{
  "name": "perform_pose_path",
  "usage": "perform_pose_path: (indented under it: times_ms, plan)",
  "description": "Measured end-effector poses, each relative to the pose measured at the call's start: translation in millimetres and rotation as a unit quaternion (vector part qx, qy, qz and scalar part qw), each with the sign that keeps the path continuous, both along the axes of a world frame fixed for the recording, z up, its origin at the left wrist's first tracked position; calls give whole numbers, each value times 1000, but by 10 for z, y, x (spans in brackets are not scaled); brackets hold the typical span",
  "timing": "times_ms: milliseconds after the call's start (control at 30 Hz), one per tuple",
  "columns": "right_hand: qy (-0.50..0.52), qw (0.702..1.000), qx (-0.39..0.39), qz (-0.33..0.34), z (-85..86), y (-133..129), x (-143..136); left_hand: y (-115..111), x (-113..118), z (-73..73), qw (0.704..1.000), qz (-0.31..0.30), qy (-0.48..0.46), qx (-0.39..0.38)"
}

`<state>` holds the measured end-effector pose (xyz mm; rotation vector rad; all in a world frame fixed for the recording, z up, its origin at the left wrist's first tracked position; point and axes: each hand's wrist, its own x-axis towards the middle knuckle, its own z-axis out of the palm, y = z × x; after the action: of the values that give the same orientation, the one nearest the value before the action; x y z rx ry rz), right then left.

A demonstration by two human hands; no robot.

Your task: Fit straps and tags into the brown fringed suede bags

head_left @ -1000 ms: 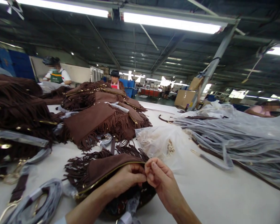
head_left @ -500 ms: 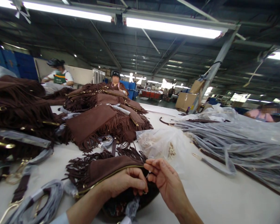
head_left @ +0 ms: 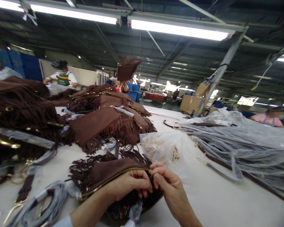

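Note:
A brown fringed bag [head_left: 115,167] lies on the white table in front of me, its gold zip open along the top edge. My left hand [head_left: 134,184] reaches across the zip into the opening, fingers curled together; what they hold is hidden. At the right end of the zip, my right hand [head_left: 168,186] pinches thumb and fingers together against the bag's edge. Anything small in that pinch is too hidden to name. Below my left hand, a plastic-wrapped piece [head_left: 135,211] sticks out of the dark interior.
Brown fringed bags [head_left: 97,123] are heaped beyond and to the left. A clear plastic bag of cream cords [head_left: 165,146] lies behind my right hand. Plastic-wrapped straps [head_left: 251,151] cover the right side; a coiled strap [head_left: 48,201] lies front left. Co-workers stand farther back.
My right hand's fingers have closed into a pinch at the zip's end, where they were more spread. Across the table, a co-worker has raised a brown fringed bag high.

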<state>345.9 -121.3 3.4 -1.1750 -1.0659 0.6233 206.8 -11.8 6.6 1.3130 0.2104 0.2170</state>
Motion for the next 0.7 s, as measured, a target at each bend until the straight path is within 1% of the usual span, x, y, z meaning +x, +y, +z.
perform_pose_path:
  times_ms: [133,233,367,500,600,700]
  plan:
    - [27,1000,6,5,-72,4,50,12,45,-52,998,30,-21,-45]
    - [55,998,-9,4,-89,2,70,23,65,-87,996,55,-36,-56]
    - [70,997,-45,-7,-25,-1,53,24,72,-96,997,60,-41,-34]
    - [36,998,-59,-13,39,-4,36,34,77,-86,995,96,-18,1]
    - [-11,997,-74,-20,30,-3,43,34,75,-66,992,117,7,36]
    - [-40,995,-85,-36,-3,7,49,20,70,-43,991,122,12,54]
